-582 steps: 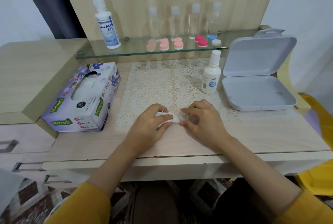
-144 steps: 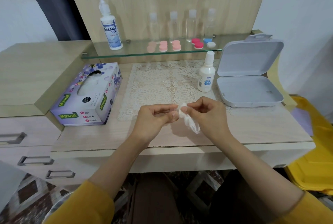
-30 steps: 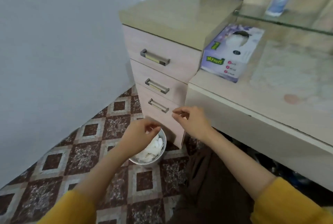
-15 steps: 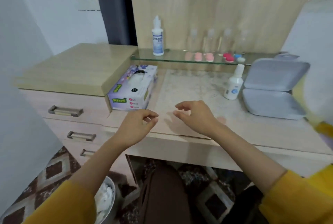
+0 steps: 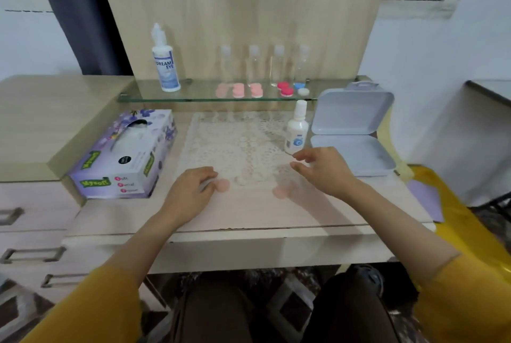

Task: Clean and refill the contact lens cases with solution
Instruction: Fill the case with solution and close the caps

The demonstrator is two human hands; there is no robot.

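While a pink lens-case cap [image 5: 222, 185] is lying near the table's [image 5: 249, 215] front edge, we are holding our left hand [image 5: 188, 193] just beside it, fingers relaxed and empty. Our right hand [image 5: 323, 171] is hovering empty, fingers loose, before the small solution bottle [image 5: 296, 132] by the grey box [image 5: 351, 154].

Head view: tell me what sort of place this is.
Likely a home dressing table or vanity: wooden drawers, a glass shelf holding a solution bottle and lens cases, a tissue box.
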